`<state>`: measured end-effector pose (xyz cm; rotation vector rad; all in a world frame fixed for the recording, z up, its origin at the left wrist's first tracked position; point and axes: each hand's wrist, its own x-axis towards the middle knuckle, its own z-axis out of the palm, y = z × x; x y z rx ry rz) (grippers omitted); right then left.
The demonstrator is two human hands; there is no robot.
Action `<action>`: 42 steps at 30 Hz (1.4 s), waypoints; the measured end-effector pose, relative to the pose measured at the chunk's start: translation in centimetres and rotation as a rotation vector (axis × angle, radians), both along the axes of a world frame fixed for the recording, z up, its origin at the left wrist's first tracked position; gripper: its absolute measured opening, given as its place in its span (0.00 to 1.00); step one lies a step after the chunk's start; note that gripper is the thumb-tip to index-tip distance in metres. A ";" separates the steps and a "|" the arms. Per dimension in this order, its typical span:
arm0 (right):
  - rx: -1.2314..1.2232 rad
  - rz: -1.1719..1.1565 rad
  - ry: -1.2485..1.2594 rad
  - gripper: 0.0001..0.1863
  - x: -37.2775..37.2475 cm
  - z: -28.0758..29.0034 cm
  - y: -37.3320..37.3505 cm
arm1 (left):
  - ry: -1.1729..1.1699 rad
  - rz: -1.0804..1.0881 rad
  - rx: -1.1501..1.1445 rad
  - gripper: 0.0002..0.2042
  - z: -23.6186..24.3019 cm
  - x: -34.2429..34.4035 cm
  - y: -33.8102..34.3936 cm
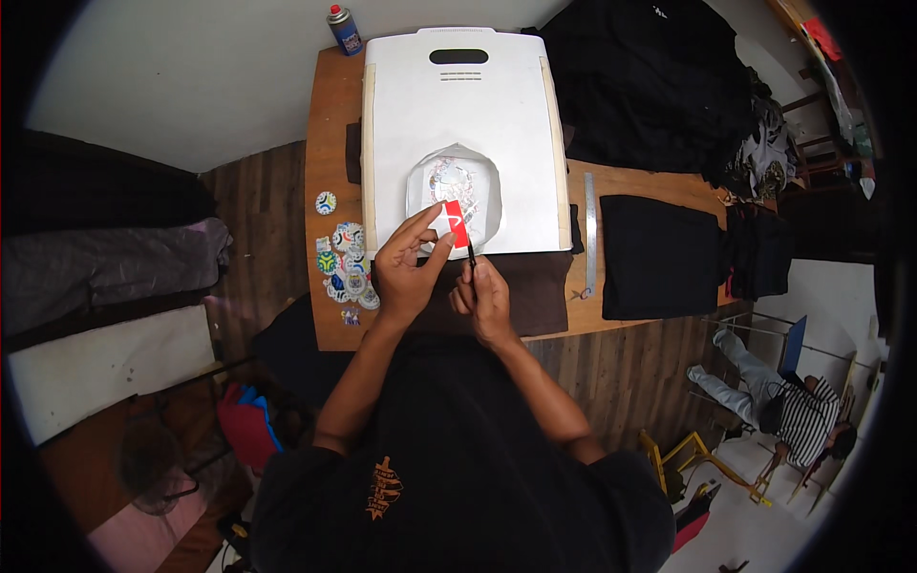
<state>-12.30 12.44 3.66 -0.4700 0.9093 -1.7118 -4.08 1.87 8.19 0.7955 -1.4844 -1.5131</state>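
My left hand (406,270) pinches a small red and white sticker piece (452,222) between thumb and fingers, holding it up over the dark cloth (530,291) at the table's front. My right hand (482,298) grips a thin dark tool (470,250), its tip touching the sticker's lower edge. Just behind the hands, a cut sheet of printed stickers (457,186) lies on a big white flat machine lid (458,105).
Several round stickers (344,265) lie at the wooden table's (330,115) left side. A metal ruler (590,234) and folded black garments (659,253) sit to the right, a black pile (650,76) behind. A spray can (344,29) stands at the back. A person (783,401) sits at the lower right.
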 end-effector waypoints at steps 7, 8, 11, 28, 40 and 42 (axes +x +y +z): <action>0.016 0.005 0.015 0.19 0.0 0.0 0.0 | -0.003 0.034 -0.004 0.23 0.0 -0.1 0.0; 0.016 0.005 0.015 0.19 0.1 0.0 0.0 | -0.001 0.027 -0.002 0.23 -0.1 0.0 0.0; 0.023 0.000 0.017 0.19 0.1 0.2 -0.1 | -0.001 0.021 -0.015 0.22 0.0 0.0 -0.1; 0.024 -0.010 0.027 0.18 0.2 -0.2 -0.1 | 0.010 0.014 0.010 0.22 0.1 -0.1 -0.1; 0.026 -0.005 0.005 0.19 0.1 -0.2 0.1 | 0.018 0.016 0.022 0.23 0.1 0.0 0.0; 0.025 -0.005 0.011 0.19 0.1 -0.1 0.2 | 0.020 0.014 0.023 0.23 0.1 0.0 0.0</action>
